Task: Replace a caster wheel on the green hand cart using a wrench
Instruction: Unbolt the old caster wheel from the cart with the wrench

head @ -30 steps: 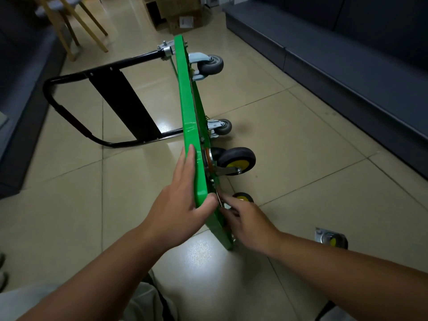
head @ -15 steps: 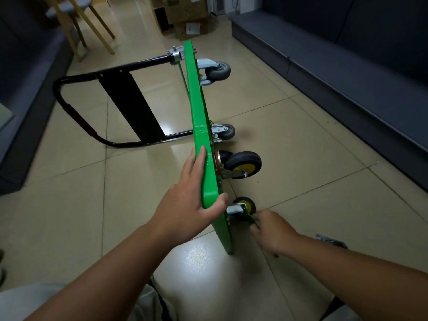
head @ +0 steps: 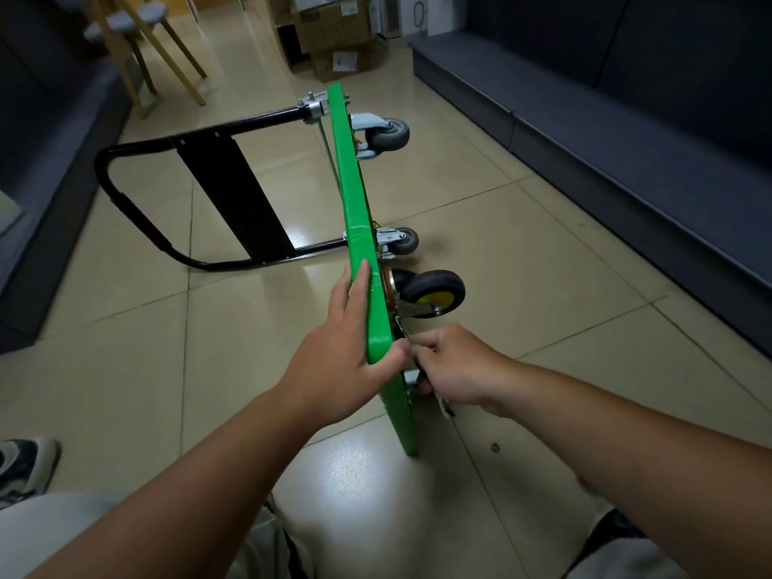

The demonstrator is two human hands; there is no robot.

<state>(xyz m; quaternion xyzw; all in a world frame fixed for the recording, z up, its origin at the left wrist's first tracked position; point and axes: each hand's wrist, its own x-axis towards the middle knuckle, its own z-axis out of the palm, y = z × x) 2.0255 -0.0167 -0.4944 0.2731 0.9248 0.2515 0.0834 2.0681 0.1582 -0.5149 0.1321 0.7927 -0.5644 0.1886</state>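
Up has come the right hand [head: 455,369] from down by the floor, and now it is just beside the left thumb. On the shiny tiled floor [head: 543,265] the green cart [head: 355,194] stands on its long edge, with its wheels pointing right. Its black handle [head: 142,223] lies out to the left. The left hand [head: 338,361] holds the top edge of the cart, fingers straight and close together on one side and the thumb hooked round the other. The right hand's fingers are curled tight round a silver wrench [head: 446,405], just under the black wheel with the yellow middle [head: 434,292]. Two grey wheels [head: 388,133] sit farther away. A tiny metal ring [head: 496,447] lies on the floor near the cart's corner.
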